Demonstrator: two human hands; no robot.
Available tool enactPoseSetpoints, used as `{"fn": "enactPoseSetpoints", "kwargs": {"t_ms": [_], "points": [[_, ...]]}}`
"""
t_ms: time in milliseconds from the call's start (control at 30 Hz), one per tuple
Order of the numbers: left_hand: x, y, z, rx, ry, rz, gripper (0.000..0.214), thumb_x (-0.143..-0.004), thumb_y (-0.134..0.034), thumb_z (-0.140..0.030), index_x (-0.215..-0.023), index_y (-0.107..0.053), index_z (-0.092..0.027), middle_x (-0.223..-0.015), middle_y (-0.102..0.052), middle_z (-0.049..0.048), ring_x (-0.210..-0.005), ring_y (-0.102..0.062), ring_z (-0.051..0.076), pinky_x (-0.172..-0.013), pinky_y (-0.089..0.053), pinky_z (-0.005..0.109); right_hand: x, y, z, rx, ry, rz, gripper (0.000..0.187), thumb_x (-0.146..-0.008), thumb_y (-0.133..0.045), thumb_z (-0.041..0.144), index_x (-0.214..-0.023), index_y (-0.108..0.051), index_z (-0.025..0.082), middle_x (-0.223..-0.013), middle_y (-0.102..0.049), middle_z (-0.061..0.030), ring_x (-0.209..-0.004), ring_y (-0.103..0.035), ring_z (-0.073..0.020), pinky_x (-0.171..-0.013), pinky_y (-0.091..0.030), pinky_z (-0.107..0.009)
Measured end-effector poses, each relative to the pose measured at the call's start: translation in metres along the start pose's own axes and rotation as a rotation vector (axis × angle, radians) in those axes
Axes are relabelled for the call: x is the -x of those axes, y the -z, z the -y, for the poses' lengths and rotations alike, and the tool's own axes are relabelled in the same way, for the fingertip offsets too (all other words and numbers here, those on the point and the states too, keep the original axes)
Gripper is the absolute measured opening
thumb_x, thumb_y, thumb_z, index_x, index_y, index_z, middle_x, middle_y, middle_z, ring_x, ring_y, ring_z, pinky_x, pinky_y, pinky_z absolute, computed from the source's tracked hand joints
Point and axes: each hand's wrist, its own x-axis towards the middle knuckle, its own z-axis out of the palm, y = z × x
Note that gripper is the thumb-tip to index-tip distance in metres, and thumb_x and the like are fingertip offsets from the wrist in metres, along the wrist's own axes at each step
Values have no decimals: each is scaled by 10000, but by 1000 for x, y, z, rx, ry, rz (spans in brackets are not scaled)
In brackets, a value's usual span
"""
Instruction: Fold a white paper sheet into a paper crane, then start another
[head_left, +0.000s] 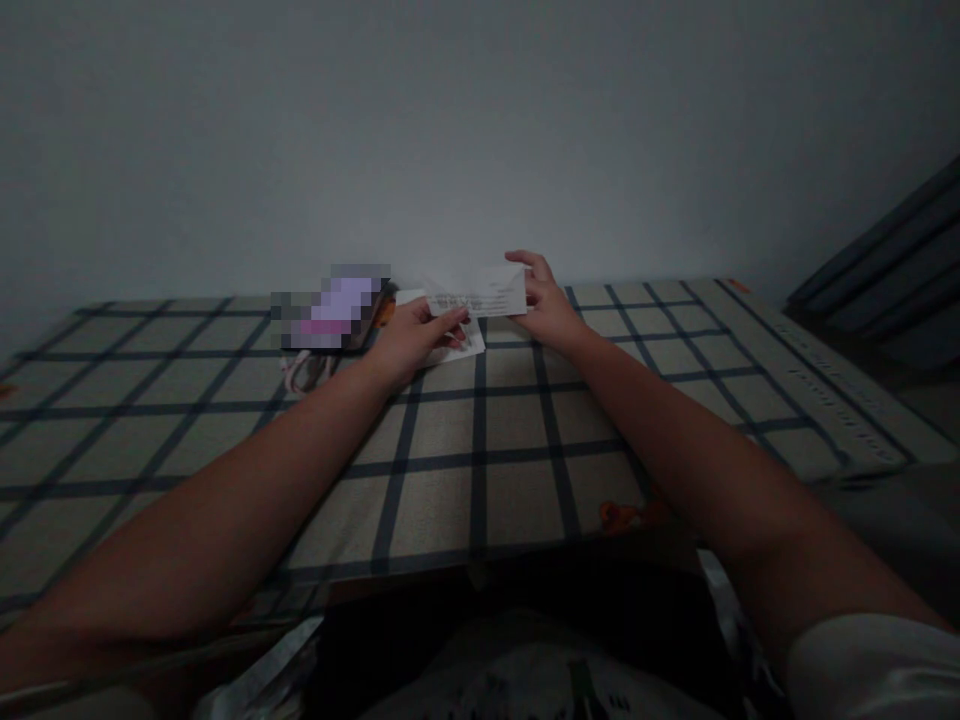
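Both my hands hold a small white paper slip (484,296) with printed lines, a little above the checked cloth (480,420). My left hand (416,338) pinches the slip's left end between thumb and fingers. My right hand (546,298) grips the right end, fingers curled over the top edge. Another white sheet (469,345) lies flat on the cloth just under my left hand.
A blurred-out object (330,308) sits to the left of my left hand, with a pale cord (304,370) looped beside it. A plain wall rises behind the cloth. Dark folded fabric (885,270) lies at the far right. The room is dim.
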Motion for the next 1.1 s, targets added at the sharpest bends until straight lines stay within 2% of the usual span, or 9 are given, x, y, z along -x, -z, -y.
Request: {"fn": "enactPoseSetpoints", "kwargs": {"t_ms": [100,233,367,500,667,833,933,1100], "points": [[0,0,0,39,24,25,364,-710,-854,-432,-893,-730,-143,-869,-713,67,-659,-631,110,-551,-526,197,0,5,2,112,91,42,202,-770,-803,288,-953,-755,215,-1481,-465,-101,-1396,-390,-326,-1167,-346,-509],[-2,2,2,65,41,21,367,-711,-852,-435,-902,-717,-152,-879,-705,61,-669,-626,109,-557,-527,199,2,4,3,107,119,99,244,-788,-795,318,-1016,-768,237,-1389,-585,-102,-1343,-464,-321,-1179,-325,-532],[-3,2,3,99,43,33,353,-725,-844,-457,-859,-689,-170,-767,-655,18,-588,-562,90,-542,-500,201,3,0,9,-106,35,101,193,-823,-749,321,-997,-777,243,-1184,-721,-72,-1189,-611,-262,-1106,-429,-476],[-3,0,0,117,48,44,395,-710,-847,-503,-753,-622,-182,-619,-546,-25,-487,-460,75,-480,-436,207,5,-1,14,-321,-111,128,201,-802,-766,329,-962,-790,208,-1095,-765,-64,-1080,-689,-228,-1029,-503,-419],[-3,0,-2,106,61,66,470,-682,-851,-541,-694,-544,-186,-573,-495,-46,-467,-428,67,-453,-378,200,4,-3,8,-438,-201,171,294,-756,-803,348,-973,-789,151,-1113,-771,-106,-1056,-710,-244,-1059,-492,-456],[-4,1,2,83,71,87,472,-675,-856,-542,-705,-572,-166,-584,-525,-36,-485,-450,60,-462,-364,189,3,-4,9,-549,-257,260,410,-696,-849,289,-1061,-769,121,-1191,-748,-139,-1106,-697,-253,-1080,-486,-460],[-4,3,6,70,76,127,456,-699,-845,-544,-703,-590,-166,-572,-534,-30,-486,-459,64,-476,-374,192,5,-3,12,-570,-273,327,435,-672,-854,237,-1085,-765,132,-1193,-749,-131,-1102,-701,-248,-1082,-492,-453],[-2,4,5,34,81,212,462,-752,-797,-564,-657,-560,-180,-517,-502,-32,-459,-432,72,-467,-351,208,6,-2,12,-540,-246,364,411,-677,-843,217,-1078,-769,166,-1183,-756,-98,-1101,-702,-235,-1103,-480,-439]]}}
